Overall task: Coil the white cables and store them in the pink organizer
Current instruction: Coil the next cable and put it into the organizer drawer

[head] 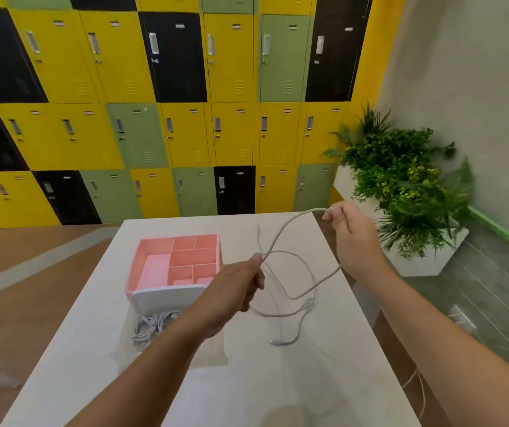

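Both hands [238,288] [351,238] hold a white cable [284,229] looped above the table [247,380].

One pink organizer [174,262], two hands, one loose cable [290,272], several bundled cables [151,329].

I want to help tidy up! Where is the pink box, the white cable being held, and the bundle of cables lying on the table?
pink organizer [151,266], head view, on its large left compartment.
white cable [284,231], head view, on the strand stretched between both hands.
bundled cables [151,328], head view, on the coils beside the left forearm.
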A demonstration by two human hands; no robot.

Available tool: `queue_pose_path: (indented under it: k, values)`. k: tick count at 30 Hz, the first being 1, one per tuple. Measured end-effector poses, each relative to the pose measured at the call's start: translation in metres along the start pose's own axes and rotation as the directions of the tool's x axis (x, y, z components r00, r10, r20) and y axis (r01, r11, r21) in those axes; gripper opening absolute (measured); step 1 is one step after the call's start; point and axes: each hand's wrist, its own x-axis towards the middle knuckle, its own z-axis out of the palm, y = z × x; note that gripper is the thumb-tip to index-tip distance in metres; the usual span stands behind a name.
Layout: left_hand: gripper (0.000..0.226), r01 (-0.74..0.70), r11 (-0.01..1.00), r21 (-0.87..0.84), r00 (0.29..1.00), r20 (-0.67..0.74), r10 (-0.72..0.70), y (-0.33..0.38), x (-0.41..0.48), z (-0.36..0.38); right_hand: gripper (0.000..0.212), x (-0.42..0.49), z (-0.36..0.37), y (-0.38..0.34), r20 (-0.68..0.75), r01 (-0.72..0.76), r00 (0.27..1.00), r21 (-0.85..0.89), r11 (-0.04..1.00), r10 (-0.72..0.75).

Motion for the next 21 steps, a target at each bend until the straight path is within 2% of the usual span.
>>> queue_pose_path:
  k: [2,4,8,13,16,19,21]
  values:
    - [0.045,0.018,0.970,-0.244,1.000,0.023,-0.013,0.012,0.003,0.006,0.028,0.002,0.002,-0.002,0.072,-0.028,0.997,-0.086,0.996,0.034]
    - [0.040,-0.014,0.907,-0.422,0.998,0.044,0.036,0.023,0.007,0.011,0.028,0.000,0.006,-0.002,0.166,-0.032,0.984,-0.210,0.977,0.068]
    - [0.032,-0.118,0.864,-0.489,0.988,0.030,0.152,0.044,0.011,0.014,0.025,-0.015,0.020,-0.003,0.359,0.083,0.928,-0.457,0.886,0.098]
    - [0.033,-0.139,0.921,-0.364,0.981,0.079,0.179,0.061,0.024,0.010,0.022,-0.045,0.038,-0.015,0.594,0.304,0.803,-0.491,0.816,0.058]
    - [0.032,-0.188,0.962,-0.200,0.965,0.146,0.218,0.057,0.032,-0.002,0.019,-0.054,0.041,-0.023,0.646,0.348,0.762,-0.472,0.810,0.049]
    - [0.036,-0.214,0.977,0.010,0.967,0.148,0.210,0.047,0.041,-0.012,0.020,-0.055,0.031,-0.036,0.684,0.375,0.729,-0.421,0.826,0.019]
    - [0.036,-0.209,0.974,0.083,0.970,0.143,0.196,0.040,0.045,-0.015,0.022,-0.053,0.024,-0.046,0.703,0.391,0.711,-0.392,0.832,-0.002]
